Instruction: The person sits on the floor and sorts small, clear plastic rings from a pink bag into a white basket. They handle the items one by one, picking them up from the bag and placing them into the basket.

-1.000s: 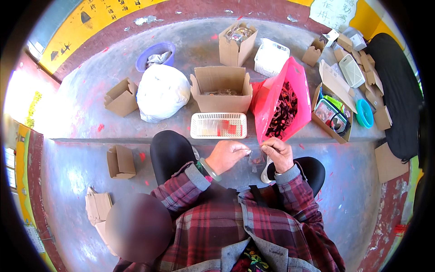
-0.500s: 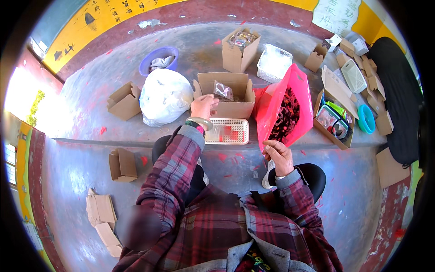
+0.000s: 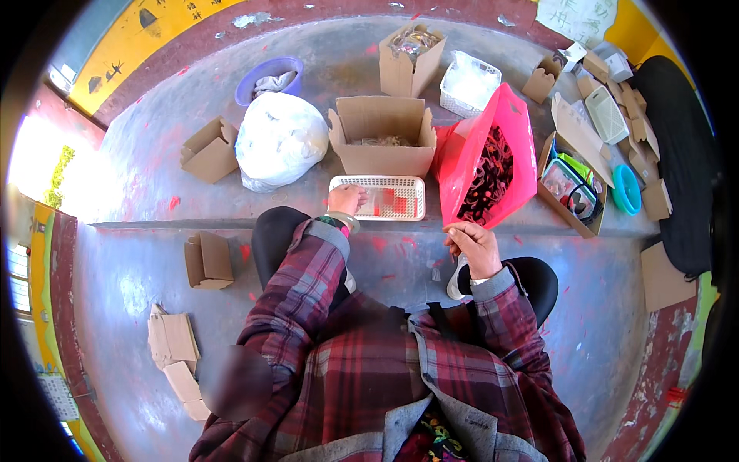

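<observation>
My left hand is in the left end of a shallow cream plastic basket, fingers drawn together beside clear packets with red markings. What its fingertips hold, if anything, is hidden. Right behind the basket stands an open cardboard box with clear packets inside. At the right, my right hand pinches the near lower edge of a bright pink plastic bag. The bag gapes open, showing many dark, reddish ring-like pieces.
A stuffed white plastic bag and a purple basin lie left of the box. Behind are a filled carton and a white basket. Right of the pink bag stand a carton of goods and a turquoise basket. A step edge crosses the floor.
My left hand has moved back from the cardboard box into the basket. The small clear packet seen in front of the box's back wall is no longer there. My right hand stays at the pink bag.
</observation>
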Tool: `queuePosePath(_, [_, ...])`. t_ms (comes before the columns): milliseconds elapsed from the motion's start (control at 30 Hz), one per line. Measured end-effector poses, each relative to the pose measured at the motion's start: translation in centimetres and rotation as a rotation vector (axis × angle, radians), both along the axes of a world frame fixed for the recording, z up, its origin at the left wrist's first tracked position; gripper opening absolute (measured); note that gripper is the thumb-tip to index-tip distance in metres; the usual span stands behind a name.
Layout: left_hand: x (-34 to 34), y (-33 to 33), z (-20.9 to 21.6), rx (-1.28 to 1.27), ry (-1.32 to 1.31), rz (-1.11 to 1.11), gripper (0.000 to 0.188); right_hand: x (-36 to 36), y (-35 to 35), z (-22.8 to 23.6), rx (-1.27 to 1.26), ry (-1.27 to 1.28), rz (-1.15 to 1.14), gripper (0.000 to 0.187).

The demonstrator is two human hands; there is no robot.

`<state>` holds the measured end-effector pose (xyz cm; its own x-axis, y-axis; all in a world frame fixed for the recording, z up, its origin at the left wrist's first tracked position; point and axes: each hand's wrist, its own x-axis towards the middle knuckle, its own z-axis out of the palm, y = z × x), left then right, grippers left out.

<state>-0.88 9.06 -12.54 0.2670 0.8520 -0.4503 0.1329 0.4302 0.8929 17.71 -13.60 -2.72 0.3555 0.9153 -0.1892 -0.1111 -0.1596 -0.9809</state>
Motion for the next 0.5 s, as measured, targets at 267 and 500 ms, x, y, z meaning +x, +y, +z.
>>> queuePosePath(267, [0.4, 0.2, -6.8, 0.635, 0.850, -0.313, 0.021, -0.2, 0.0, -0.6, -0.062, 0.003, 0.067, 0.017])
queuePosePath(500, [1.7, -0.2, -9.0, 0.984, 0.827, -0.705, 0.019, -0.8, 0.3, -1.1, -0.100, -0.037, 0.105, 0.018])
